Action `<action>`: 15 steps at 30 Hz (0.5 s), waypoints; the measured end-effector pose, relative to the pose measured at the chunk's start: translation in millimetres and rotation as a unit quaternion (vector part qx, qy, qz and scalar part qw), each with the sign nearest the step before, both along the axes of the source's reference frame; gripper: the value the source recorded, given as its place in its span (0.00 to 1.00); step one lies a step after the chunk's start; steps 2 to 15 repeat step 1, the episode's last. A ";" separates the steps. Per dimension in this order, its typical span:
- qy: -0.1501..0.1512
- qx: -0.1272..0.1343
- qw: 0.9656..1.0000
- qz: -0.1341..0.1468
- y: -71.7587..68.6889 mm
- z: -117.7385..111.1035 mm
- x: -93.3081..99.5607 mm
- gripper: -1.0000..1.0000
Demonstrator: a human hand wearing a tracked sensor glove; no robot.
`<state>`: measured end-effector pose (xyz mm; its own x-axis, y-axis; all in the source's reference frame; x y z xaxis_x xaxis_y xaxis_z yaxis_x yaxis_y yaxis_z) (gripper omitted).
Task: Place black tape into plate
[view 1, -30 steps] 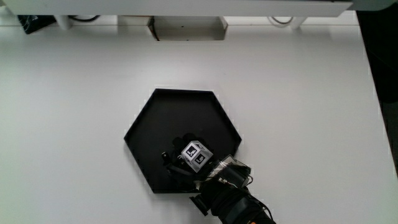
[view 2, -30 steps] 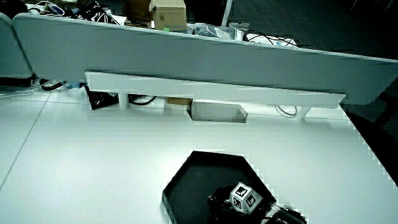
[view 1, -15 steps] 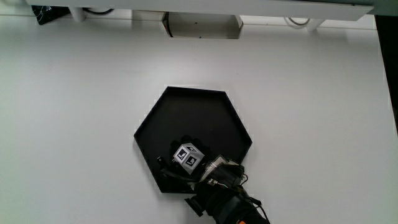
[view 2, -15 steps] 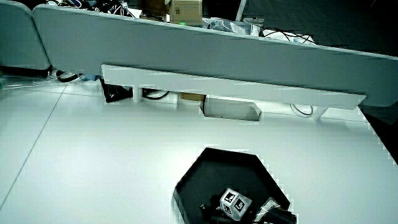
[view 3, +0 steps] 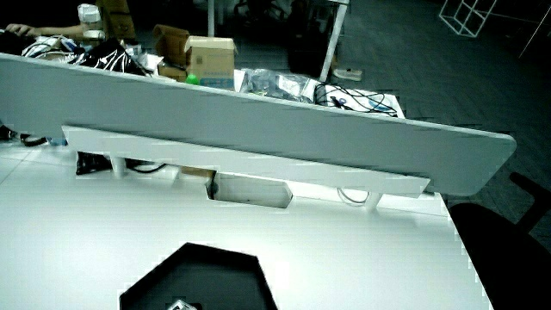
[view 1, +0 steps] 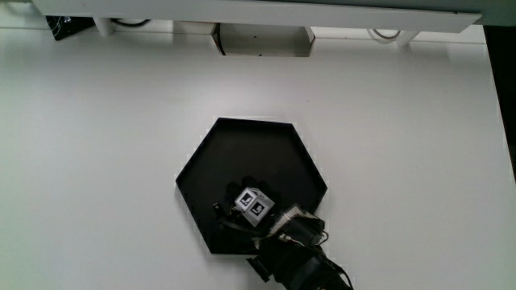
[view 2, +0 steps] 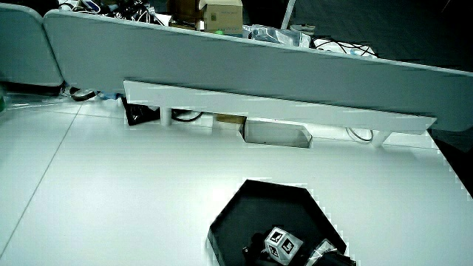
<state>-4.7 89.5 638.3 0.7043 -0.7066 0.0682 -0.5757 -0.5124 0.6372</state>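
Observation:
A black hexagonal plate (view 1: 251, 149) lies on the white table and shows in both side views (view 2: 272, 203) (view 3: 200, 269). The gloved hand (view 1: 252, 205), with its patterned cube on top, is low over the part of the plate nearest the person. Its forearm (view 1: 305, 270) reaches in over the plate's near rim. The cube also marks the hand in a side view (view 2: 281, 244), and only just shows in a side view (view 3: 179, 305). I cannot make out the black tape against the black glove and plate.
A low grey partition (view 2: 244, 74) (view 3: 258, 120) stands at the table's edge farthest from the person. A white rail and an open box (view 1: 262, 39) (view 2: 277, 134) sit under it. A small black object (view 1: 60, 26) and cables lie beside the rail.
The hand stays over the near part of the plate, with only a slight sideways shift of the cube. The plate has not moved.

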 end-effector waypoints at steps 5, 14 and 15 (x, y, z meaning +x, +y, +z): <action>-0.009 0.000 1.000 0.009 0.0 -1.0 5.7 0.05; -0.009 0.000 1.000 0.009 0.0 -1.0 5.7 0.05; -0.009 0.000 1.000 0.009 0.0 -1.0 5.7 0.05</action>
